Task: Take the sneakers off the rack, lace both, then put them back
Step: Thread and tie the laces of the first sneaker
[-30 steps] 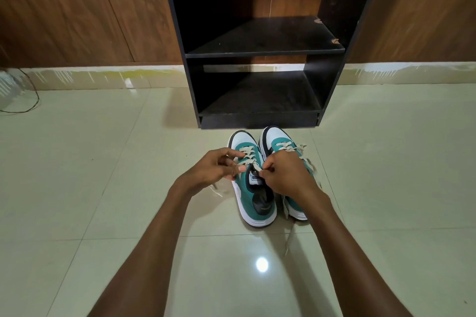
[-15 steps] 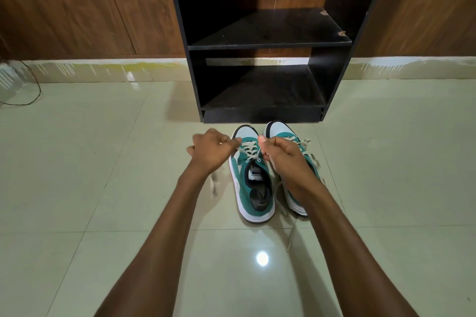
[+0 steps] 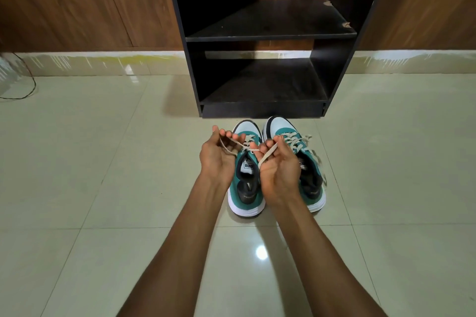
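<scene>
Two teal and white sneakers stand side by side on the floor, toes toward the rack. The left sneaker (image 3: 244,189) has cream laces (image 3: 246,148) pulled out to both sides. My left hand (image 3: 219,157) is palm up and grips the left lace end. My right hand (image 3: 279,165), also palm up, grips the right lace end and covers part of the gap between the shoes. The right sneaker (image 3: 309,170) shows laced eyelets with loose ends hanging at its right side. The black shoe rack (image 3: 262,108) stands just beyond the toes, both shelves bare.
Glossy cream floor tiles (image 3: 103,188) surround the shoes. Wood-panelled wall (image 3: 77,2) runs behind the rack with a pale skirting. A thin dark cable (image 3: 28,90) lies at the far left by the wall.
Both hands have turned palm up and drawn the left sneaker's lace ends outward and up. The camera has tilted slightly; the sneakers have stayed in place.
</scene>
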